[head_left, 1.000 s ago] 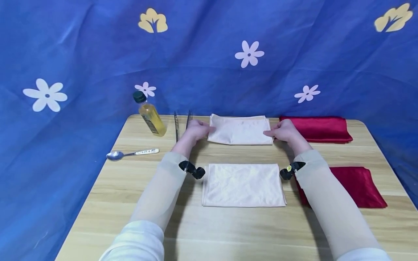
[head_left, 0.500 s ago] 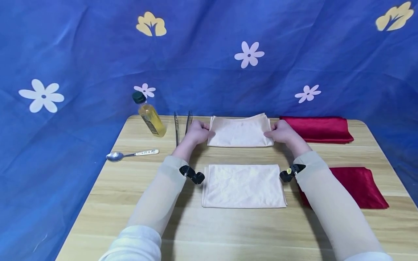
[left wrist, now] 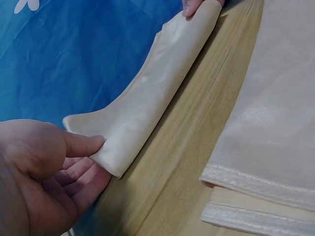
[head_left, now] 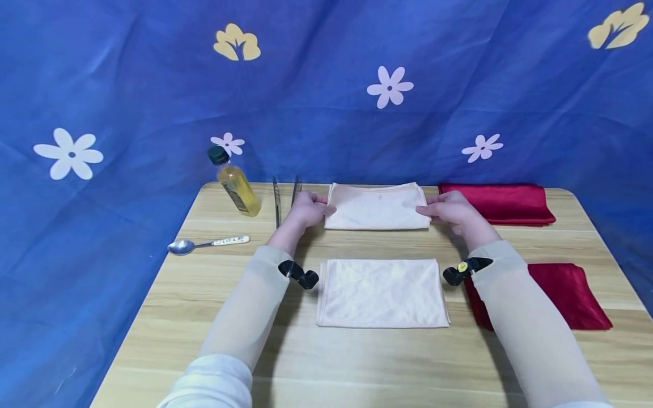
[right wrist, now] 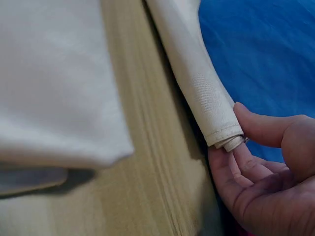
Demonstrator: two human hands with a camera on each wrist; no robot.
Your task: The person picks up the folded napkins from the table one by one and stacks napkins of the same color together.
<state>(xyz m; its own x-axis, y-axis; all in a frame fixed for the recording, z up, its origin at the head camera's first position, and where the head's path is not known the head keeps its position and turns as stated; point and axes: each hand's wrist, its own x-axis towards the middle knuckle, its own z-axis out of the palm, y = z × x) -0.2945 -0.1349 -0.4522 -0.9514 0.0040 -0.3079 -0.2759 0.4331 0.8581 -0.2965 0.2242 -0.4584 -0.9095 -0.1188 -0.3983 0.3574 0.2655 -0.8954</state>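
At the left of the wooden table (head_left: pixel 168 328) lies a metal spoon (head_left: pixel 209 244), its bowl turned to the left and its pale, printed handle to the right. Farther back, and a little to the right of it, there is a bottle (head_left: pixel 238 188) with yellow liquid and a dark green cap; it appears tilted to the left in the head view. Next to the right come the tongs (head_left: pixel 277 202), whose two thin metal arms stand apart; their near part is partly hidden behind the person's left arm.

The left hand (head_left: pixel 308 209) is just beside the tongs. It pinches the left end of the far pale cloth (head_left: pixel 377 208): the thumb lies on top of the corner, and the other fingers are curled below it.

This folded cloth is at the far edge of the table, in the middle, stretched between both hands. Whether its underside touches the table, I cannot tell. Nearer to the person, and apart from it, the near pale cloth (head_left: pixel 384 293) lies flat and folded.

The right hand (head_left: pixel 451 209) pinches the right end of the far pale cloth, with the thumb on one side of the layered folds and the fingers curled under them.

Farthest to the right are two folded red cloths: the far red cloth (head_left: pixel 502 204), near the right hand, and the near red cloth (head_left: pixel 568 294), partly covered by the right sleeve (head_left: pixel 530 323).
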